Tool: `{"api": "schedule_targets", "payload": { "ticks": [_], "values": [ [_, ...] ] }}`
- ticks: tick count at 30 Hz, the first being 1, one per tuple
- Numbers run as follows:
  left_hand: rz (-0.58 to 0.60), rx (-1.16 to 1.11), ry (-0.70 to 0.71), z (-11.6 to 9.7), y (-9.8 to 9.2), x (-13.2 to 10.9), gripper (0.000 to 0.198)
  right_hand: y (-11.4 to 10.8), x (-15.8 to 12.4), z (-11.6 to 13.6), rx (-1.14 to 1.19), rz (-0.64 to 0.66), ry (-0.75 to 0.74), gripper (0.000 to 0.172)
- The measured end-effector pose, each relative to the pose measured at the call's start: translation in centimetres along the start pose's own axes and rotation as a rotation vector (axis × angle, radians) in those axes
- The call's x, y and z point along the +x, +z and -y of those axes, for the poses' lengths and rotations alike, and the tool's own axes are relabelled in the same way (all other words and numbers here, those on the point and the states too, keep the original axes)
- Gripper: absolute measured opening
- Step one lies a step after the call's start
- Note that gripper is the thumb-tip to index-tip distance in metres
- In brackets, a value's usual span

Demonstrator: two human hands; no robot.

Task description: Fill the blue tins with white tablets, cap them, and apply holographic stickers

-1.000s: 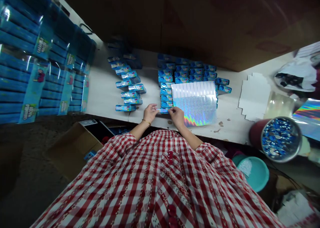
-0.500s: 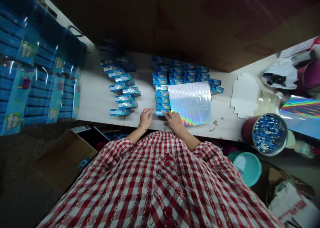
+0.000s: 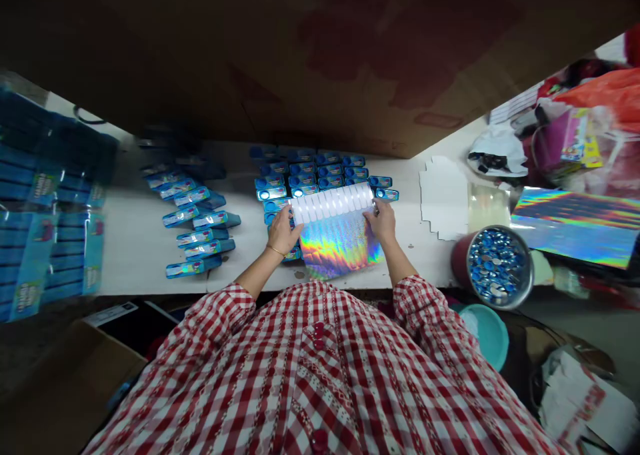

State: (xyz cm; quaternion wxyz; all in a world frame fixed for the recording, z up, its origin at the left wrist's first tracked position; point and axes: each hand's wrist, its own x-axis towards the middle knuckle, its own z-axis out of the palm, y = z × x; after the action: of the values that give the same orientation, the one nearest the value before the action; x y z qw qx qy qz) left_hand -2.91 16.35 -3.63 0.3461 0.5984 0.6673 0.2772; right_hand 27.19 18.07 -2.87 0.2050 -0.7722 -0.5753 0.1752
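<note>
A shiny holographic sticker sheet [image 3: 337, 242], with a row of pale strips along its far edge, lies over part of the blue boxes in front of me. At its left edge, my left hand [image 3: 283, 233] grips it between thumb and fingers. My right hand [image 3: 383, 223] pinches the opposite edge near the far corner. Behind the sheet stand rows of small blue boxes [image 3: 303, 180] with round marks on their ends; some are hidden beneath it. A looser group of similar blue boxes [image 3: 197, 248] sits farther left.
A large cardboard box [image 3: 320, 62] overhangs the table's back. On the right are a white stepped-edge sheet [image 3: 443, 195], a metal pot of shiny blue pieces [image 3: 500, 268] and another holographic sheet [image 3: 575, 225]. Clear-wrapped blue packs [image 3: 45, 242] stand at the left.
My left hand has moved onto the sheet's left edge, and my right hand has gone from the near box to its right edge. The sheet is now tilted. The view has shifted right.
</note>
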Motion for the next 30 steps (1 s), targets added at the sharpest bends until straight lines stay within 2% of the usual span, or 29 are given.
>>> {"api": "schedule_targets", "payload": {
  "ticks": [2,6,8,10,14,18,23,26,30],
  "values": [
    [-0.018,-0.100,-0.061,0.0,0.5,0.0,0.056,0.3,0.3,0.0,0.146,-0.023,0.061,0.042],
    [-0.027,-0.434,-0.236,-0.5,0.9,0.1,0.066,0.0,0.3,0.5,0.661,-0.002,0.169,0.040],
    [-0.030,-0.550,-0.267,-0.8,0.6,0.0,0.066,-0.6,0.1,0.7,0.853,-0.001,0.187,0.041],
    [-0.037,-0.615,-0.246,-1.1,0.0,-0.2,0.065,-1.4,-0.1,0.9,0.942,-0.022,0.202,0.042],
    [-0.007,-0.683,-0.143,-2.0,-1.4,0.0,0.059,-2.4,-0.7,1.5,0.997,-0.083,0.217,0.038],
    [0.044,-0.648,-0.097,-2.9,-3.2,0.4,0.031,-2.8,-1.4,2.4,1.068,-0.129,0.294,0.028],
    [0.128,-0.545,0.039,-3.6,-6.0,-0.1,0.047,-4.0,-2.5,3.9,1.137,-0.026,0.306,0.041],
    [0.094,-0.410,0.125,-4.0,-7.5,-0.4,0.047,-4.9,-3.2,4.7,1.108,0.033,0.236,0.050],
    [-0.015,-0.250,0.195,-5.2,-8.9,-0.6,0.030,-5.8,-3.5,5.0,1.006,-0.015,0.117,0.048]
  ]
}}
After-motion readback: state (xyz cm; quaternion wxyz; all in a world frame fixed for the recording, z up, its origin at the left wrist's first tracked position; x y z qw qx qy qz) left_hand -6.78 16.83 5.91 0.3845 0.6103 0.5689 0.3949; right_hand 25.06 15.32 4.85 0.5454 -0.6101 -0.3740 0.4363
